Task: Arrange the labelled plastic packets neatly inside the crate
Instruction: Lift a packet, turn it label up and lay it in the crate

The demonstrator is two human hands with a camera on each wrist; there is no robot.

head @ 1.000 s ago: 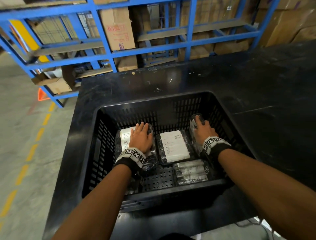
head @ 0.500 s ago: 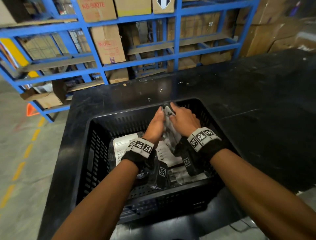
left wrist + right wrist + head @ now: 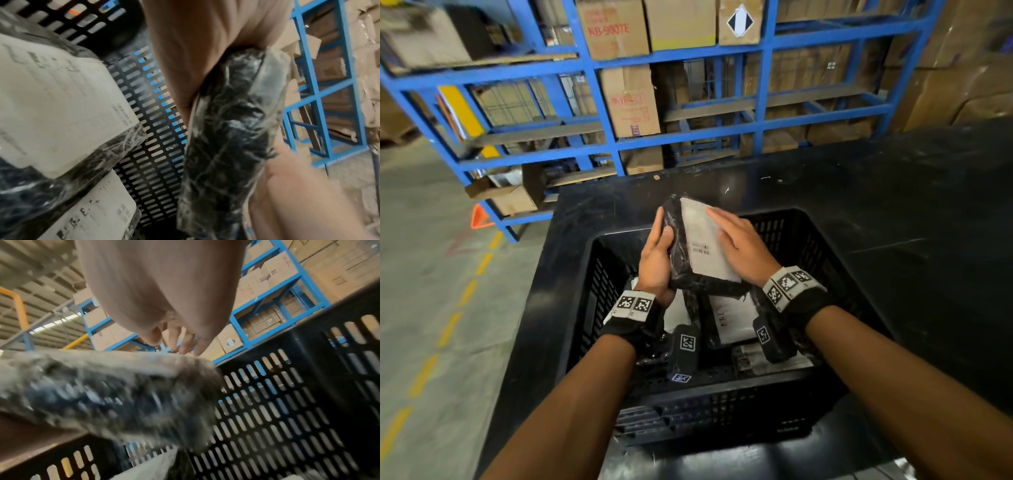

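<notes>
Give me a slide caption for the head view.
Both hands lift a labelled packet above the black crate.

The premises were a warehouse or stockroom. Blue steel racking (image 3: 599, 144) stood behind the work area, loaded with brown cardboard cartons (image 3: 630, 102), several bearing printed codes. The concrete floor (image 3: 421, 274) carried a dashed yellow lane marking (image 3: 448, 329). A black perforated plastic crate (image 3: 722, 411) sat on a scuffed black worktable (image 3: 893, 212).

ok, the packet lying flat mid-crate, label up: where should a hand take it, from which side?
Probably the middle packet by its two long edges, from above: it lies flat, label up, neighbours close beside, and the raised packet held by left hand and right hand hangs overhead.
</notes>
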